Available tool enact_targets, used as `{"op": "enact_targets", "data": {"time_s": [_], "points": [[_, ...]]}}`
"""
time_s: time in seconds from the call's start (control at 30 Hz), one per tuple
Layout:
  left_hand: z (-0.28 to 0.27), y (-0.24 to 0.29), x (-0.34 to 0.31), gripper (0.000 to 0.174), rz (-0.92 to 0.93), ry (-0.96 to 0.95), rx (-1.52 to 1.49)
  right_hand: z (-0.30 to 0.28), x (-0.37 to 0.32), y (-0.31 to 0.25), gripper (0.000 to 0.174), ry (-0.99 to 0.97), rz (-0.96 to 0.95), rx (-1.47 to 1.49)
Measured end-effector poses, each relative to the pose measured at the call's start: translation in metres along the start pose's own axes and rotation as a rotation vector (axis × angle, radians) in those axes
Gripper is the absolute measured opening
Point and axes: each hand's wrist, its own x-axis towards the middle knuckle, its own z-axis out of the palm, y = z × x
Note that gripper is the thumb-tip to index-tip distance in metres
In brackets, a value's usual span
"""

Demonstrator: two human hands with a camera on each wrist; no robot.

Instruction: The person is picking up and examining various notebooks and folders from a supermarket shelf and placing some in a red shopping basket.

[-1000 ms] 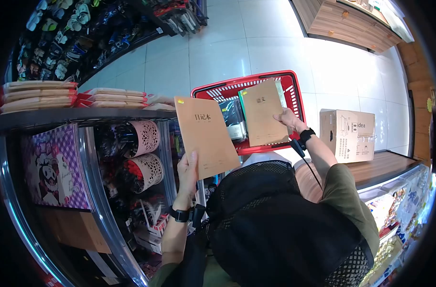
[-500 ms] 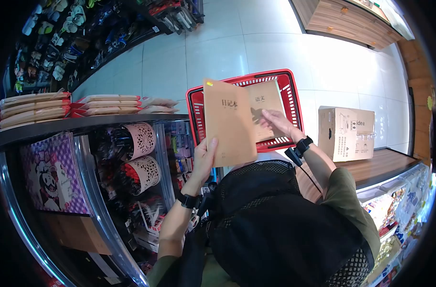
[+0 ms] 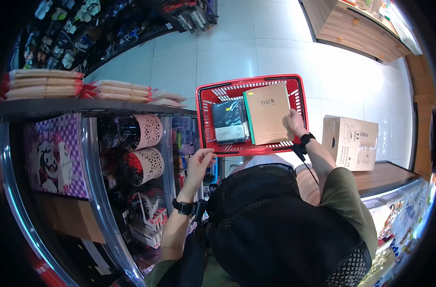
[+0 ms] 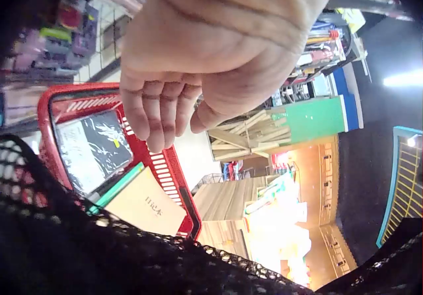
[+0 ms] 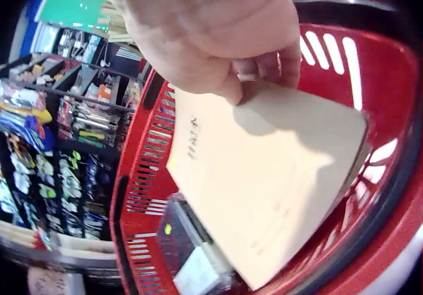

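A tan notebook (image 3: 271, 117) with printed characters on its cover lies in the red shopping basket (image 3: 246, 82). My right hand (image 3: 296, 123) pinches its right edge, thumb on the cover and fingers over the side, as the right wrist view shows. A green edge (image 3: 249, 119) peeks out along the notebook's left side. Left of it in the basket are dark, plastic-wrapped items (image 3: 229, 117) with a pale label. My left hand (image 3: 199, 163) holds nothing; its fingers hang loosely bent by the basket's near left corner.
A shelf on the left carries stacked packets (image 3: 45, 85) on top and pink lattice-cut holders (image 3: 150, 131) below. Right of the basket stands a cardboard box (image 3: 349, 143) on the tiled floor. Beyond, at upper right, is a wood-grain cabinet (image 3: 356, 33).
The tan notebook has gone from my left hand into the basket, covering the other notebook there. My right hand now grips its edge, while the left has drawn back toward the basket's near corner.
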Motion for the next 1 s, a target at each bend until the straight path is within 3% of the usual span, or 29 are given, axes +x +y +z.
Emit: {"op": "enact_targets", "data": {"time_s": [0.07, 0.13, 0.27, 0.3, 0.33, 0.37, 0.4, 0.43, 0.47, 0.5, 0.6, 0.63, 0.7, 0.73, 0.77, 0.9, 1.0], "points": [[-0.012, -0.010, -0.020, 0.022, -0.013, 0.063, -0.053, -0.002, 0.002, 0.005, 0.033, -0.035, 0.035, 0.068], [-0.017, -0.013, -0.039, 0.021, 0.005, 0.130, -0.138, -0.012, -0.010, -0.020, 0.035, 0.025, 0.075, -0.048], [-0.021, -0.017, -0.059, 0.020, 0.037, 0.205, -0.121, -0.003, 0.006, 0.005, 0.036, 0.169, -0.173, -0.201], [-0.024, -0.022, -0.064, 0.021, 0.064, 0.216, -0.082, -0.022, -0.027, -0.040, 0.028, 0.149, -0.121, -0.119], [-0.020, -0.022, -0.067, 0.020, 0.176, 0.183, -0.034, 0.008, 0.019, 0.046, 0.020, 0.005, -0.404, 0.413], [-0.020, -0.019, -0.076, 0.019, 0.199, 0.242, -0.011, 0.007, 0.017, 0.001, 0.018, 0.155, -0.506, 0.095], [-0.019, -0.017, -0.080, 0.019, 0.216, 0.290, 0.017, -0.001, 0.008, 0.003, 0.017, 0.126, -0.477, 0.149], [-0.029, -0.005, -0.097, 0.018, 0.244, 0.401, 0.034, 0.005, 0.001, -0.039, 0.020, -0.018, -0.338, 0.090], [-0.026, 0.006, -0.105, 0.017, 0.251, 0.399, 0.063, 0.002, -0.008, -0.076, 0.022, -0.125, -0.381, 0.188], [-0.029, 0.020, -0.119, 0.020, 0.262, 0.390, 0.110, 0.007, -0.007, -0.091, 0.022, -0.104, -0.471, 0.106], [-0.042, 0.035, -0.145, 0.018, 0.412, 0.615, 0.148, 0.043, -0.015, -0.180, 0.019, -0.271, -0.709, 0.247], [-0.059, 0.029, -0.170, 0.017, 0.502, 0.741, 0.161, 0.065, -0.045, -0.234, 0.018, -0.349, -0.875, 0.250], [-0.045, 0.070, -0.173, 0.014, 0.557, 0.891, 0.305, 0.062, -0.086, -0.285, 0.017, -0.491, -0.938, 0.302], [-0.060, 0.069, -0.205, 0.013, 0.679, 1.081, 0.491, 0.066, -0.147, -0.339, 0.016, -0.492, -1.218, 0.250], [-0.063, 0.075, -0.213, 0.013, 0.734, 1.130, 0.544, 0.058, -0.166, -0.346, 0.015, -0.472, -1.216, 0.250], [-0.092, 0.088, -0.264, 0.016, 0.869, 1.458, 0.788, 0.044, -0.288, -0.425, 0.015, -0.486, -1.827, 0.331], [-0.113, 0.097, -0.294, 0.022, 0.663, 1.613, 0.881, 0.046, -0.343, -0.461, 0.019, -0.444, -2.133, 0.402]]}}
